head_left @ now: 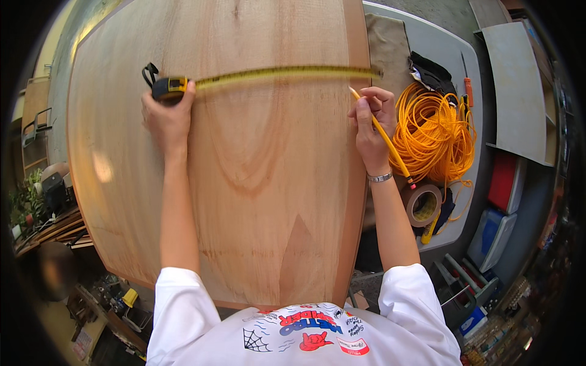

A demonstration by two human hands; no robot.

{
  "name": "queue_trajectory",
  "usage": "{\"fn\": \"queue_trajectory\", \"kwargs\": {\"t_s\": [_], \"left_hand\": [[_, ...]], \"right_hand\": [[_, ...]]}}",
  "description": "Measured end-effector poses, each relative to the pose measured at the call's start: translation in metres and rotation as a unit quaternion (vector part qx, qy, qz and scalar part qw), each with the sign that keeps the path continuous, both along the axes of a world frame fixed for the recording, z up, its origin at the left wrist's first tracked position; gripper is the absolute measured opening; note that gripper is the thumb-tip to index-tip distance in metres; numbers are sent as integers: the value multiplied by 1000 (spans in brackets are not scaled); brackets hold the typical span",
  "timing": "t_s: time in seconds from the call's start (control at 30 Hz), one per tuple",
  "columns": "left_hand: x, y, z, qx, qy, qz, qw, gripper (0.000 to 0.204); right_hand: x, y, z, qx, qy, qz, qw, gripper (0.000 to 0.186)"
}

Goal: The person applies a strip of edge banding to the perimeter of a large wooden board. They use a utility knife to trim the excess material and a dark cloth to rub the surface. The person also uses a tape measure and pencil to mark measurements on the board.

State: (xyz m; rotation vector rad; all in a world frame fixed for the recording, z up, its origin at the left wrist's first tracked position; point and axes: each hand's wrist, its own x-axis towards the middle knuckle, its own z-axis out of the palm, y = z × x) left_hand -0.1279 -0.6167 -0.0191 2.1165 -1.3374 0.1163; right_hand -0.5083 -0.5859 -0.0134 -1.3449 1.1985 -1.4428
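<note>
A large plywood sheet (244, 146) lies before me. My left hand (168, 119) is closed around a black and yellow tape measure (169, 89) above the sheet's left part. Its yellow blade (287, 73) stretches rightward across the wood, slightly blurred, and its tip reaches just past the right edge. Between the fingers of my right hand (373, 125) is a yellow pencil (390, 149), its point up toward the blade and its pink eraser end toward me. This hand is over the sheet's right edge, below the blade's end.
Right of the plywood, a pale table (467, 143) bears a coil of orange rope (436, 131), a roll of brown tape (422, 205), black gloves (433, 73), an orange-handled screwdriver (468, 91) and a tan cloth (390, 46). Wood strips (58, 232) lie at the left.
</note>
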Motion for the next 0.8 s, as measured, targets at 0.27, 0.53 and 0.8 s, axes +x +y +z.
{"fn": "queue_trajectory", "kwargs": {"t_s": [0.27, 0.53, 0.8], "left_hand": [[32, -193, -17, -28, -49, 15, 998, 108], [55, -206, -58, -129, -107, 2, 986, 82], [32, -191, -36, -130, 19, -33, 991, 79]], "right_hand": [[3, -4, 9, 106, -11, 48, 993, 17], [-5, -183, 18, -93, 52, 40, 993, 11], [13, -268, -30, -66, 84, -20, 994, 24]]}}
